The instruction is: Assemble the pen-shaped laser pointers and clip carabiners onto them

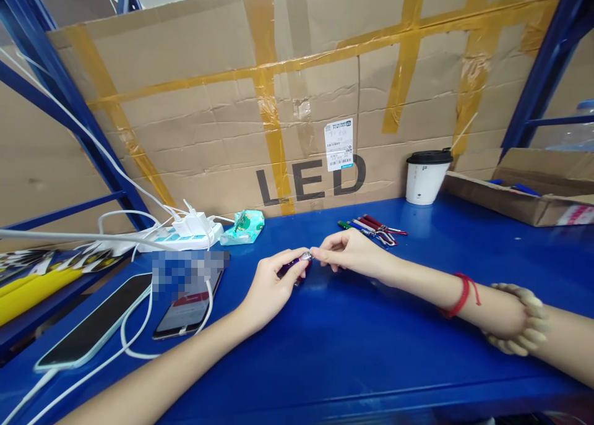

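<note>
Just left of the middle, my left hand [271, 286] is closed around a slim dark purple tube [291, 265] with a silver end, possibly a keychain torch. My right hand [355, 252] meets it from the right, its thumb and forefinger pinched at the silver tip. Whatever small part lies between those fingertips is too small to make out. Behind my right hand lies a row of similar slim tubes [371, 223] in green, blue and red, with metal clips at their near ends. My right hand partly hides them.
Two phones, one pale-edged [95, 323] and one dark [185, 313], lie at left among white cables. Behind them are a power strip [160, 238] and a teal packet [248, 226]. A lidded paper cup [423, 177] and a cardboard tray [520, 205] stand at back right, before a taped carton [208, 128].
</note>
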Demonstrator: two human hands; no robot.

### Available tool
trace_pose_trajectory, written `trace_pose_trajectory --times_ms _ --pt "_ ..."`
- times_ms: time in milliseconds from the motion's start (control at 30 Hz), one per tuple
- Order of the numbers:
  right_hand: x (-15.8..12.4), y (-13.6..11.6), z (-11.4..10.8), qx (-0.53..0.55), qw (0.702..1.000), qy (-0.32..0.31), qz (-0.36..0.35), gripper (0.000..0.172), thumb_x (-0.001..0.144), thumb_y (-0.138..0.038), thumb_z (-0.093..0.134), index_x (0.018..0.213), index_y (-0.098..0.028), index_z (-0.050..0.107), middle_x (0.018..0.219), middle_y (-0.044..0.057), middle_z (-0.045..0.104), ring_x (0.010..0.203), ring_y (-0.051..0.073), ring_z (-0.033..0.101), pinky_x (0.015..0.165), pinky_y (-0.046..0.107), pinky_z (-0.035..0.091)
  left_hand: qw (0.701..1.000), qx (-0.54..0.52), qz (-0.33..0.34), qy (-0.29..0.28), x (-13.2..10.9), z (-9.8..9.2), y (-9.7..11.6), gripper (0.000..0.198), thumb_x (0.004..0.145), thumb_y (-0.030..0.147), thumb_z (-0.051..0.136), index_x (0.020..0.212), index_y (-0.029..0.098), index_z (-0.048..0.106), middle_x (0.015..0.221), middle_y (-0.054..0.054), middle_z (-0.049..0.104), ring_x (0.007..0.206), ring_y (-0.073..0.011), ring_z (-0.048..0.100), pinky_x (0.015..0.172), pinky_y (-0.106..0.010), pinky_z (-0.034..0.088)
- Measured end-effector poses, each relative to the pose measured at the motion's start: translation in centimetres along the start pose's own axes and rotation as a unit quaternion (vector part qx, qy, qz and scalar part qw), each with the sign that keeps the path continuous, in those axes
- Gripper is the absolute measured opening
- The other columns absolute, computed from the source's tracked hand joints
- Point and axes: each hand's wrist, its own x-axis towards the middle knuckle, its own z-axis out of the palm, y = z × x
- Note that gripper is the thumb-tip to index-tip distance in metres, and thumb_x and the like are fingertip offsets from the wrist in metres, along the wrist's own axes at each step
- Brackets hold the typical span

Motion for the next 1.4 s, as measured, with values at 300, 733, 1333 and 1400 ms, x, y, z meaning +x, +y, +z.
trace_pose_trajectory --times_ms 300,733,1333,1400 --pt "0.2 0.4 -0.2 -0.080 0.991 0.069 -0.084 0.031 0.073 -0.046 0.064 0.077 -0.015 0.067 0.059 0.001 0.064 0.043 0.009 0.051 0.043 0.020 0.040 0.999 0.009 -0.024 0.035 0.4 0.0 -0.7 0.027 0.082 0.034 0.051 0.094 0.016 0.065 0.086 -0.004 0.065 0.078 -0.0158 0.056 0.076 -0.026 0.042" --pt "0.1 0.9 -0.6 -0.360 0.920 -0.028 -0.151 0.024 0.072 -0.043 0.068 0.086 -0.024 0.074 0.084 0.002 0.067 0.070 0.015 0.061 0.062 0.023 0.044 0.998 -0.051 -0.018 0.044 0.5 -0.1 -1.1 0.019 0.084 0.033 0.047 0.099 0.020 0.046 0.072 0.001 0.060 0.072 -0.0137 0.056 0.070 -0.026 0.041" --pt "0.2 1.5 0.0 -0.505 0.832 -0.048 -0.226 0.018 0.086 -0.022 0.053 0.089 -0.016 0.070 0.082 0.007 0.066 0.076 0.018 0.061 0.066 0.026 0.043 0.999 -0.035 0.002 0.038 0.4 -0.1 -0.6 0.020 0.086 0.032 0.046 0.098 0.019 0.055 0.075 -0.001 0.060 0.076 -0.0146 0.056 0.076 -0.028 0.041" --pt "0.3 1.6 0.0 -0.492 0.838 -0.048 -0.230 0.016 0.085 -0.020 0.054 0.088 -0.016 0.070 0.082 0.007 0.066 0.076 0.018 0.062 0.065 0.026 0.044 0.998 -0.035 0.007 0.046 0.4 -0.1 -0.6 0.020 0.086 0.032 0.047 0.098 0.019 0.056 0.078 -0.001 0.060 0.079 -0.0146 0.056 0.077 -0.027 0.041"
